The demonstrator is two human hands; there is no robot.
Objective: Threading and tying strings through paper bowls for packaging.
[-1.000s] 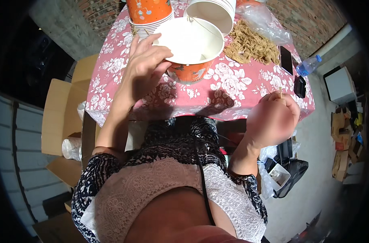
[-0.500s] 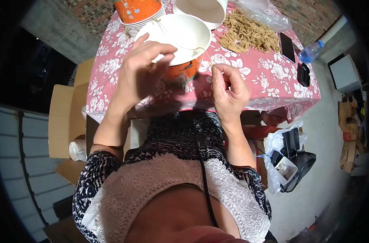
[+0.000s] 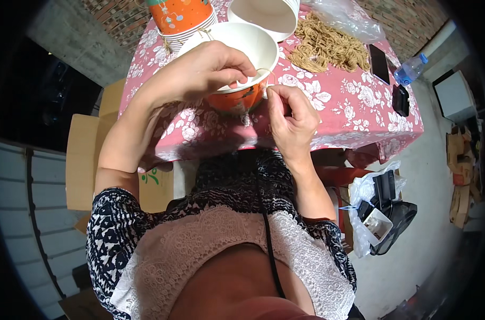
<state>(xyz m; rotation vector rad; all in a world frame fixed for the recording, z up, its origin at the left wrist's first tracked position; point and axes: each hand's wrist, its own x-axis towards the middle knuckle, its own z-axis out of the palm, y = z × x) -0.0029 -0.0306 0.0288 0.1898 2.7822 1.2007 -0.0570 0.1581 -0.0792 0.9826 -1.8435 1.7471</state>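
A paper bucket, white inside with an orange printed outside (image 3: 233, 101), stands near the table's front edge. A thin tan cord (image 3: 266, 71) loops over its right rim. Outside that rim my right hand (image 3: 294, 118) is closed, pinching the cord between thumb and forefinger. My left hand (image 3: 213, 68) reaches across the bucket's near rim with its fingers curled inward, close to the right inner wall. Whatever its fingertips hold, if anything, is hidden. At the bucket's far left rim shows a small knot of cord (image 3: 204, 34).
Stacked orange buckets (image 3: 183, 18) stand at the back left, a white bucket (image 3: 264, 16) lies behind. To the right are a heap of tan cords (image 3: 328, 45), clear plastic (image 3: 354, 21), a phone (image 3: 379, 64), a black case (image 3: 401, 100) and a water bottle (image 3: 411, 69).
My left hand has moved right and down over the bucket, its fingers curling inside the rim. My right hand has shifted slightly left, closer to the bucket, still pinching the cord.
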